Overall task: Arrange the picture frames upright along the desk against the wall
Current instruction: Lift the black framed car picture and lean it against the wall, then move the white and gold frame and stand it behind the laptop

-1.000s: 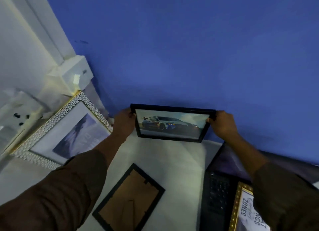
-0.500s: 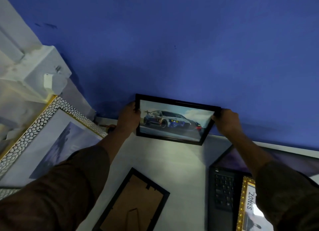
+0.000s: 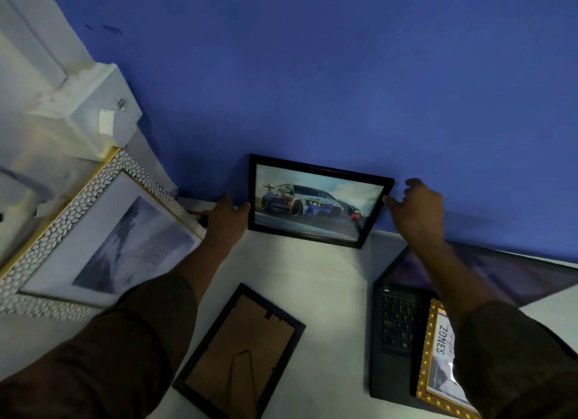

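The gold frame [image 3: 438, 368] is lying on the laptop [image 3: 394, 331], half hidden by the right sleeve and running off the bottom edge. The pebbled frame [image 3: 93, 237] is cut off at the left. The car picture [image 3: 316, 201] is standing upright on the desk [image 3: 312, 274], leaning against the blue wall [image 3: 344, 74]. The left hand [image 3: 226, 220] is touching its left edge, fingers loosely curled. The right hand [image 3: 420, 209] is hovering just beside the right edge, fingers spread, gripping nothing. A black frame [image 3: 240, 353] is lying face down nearer the person
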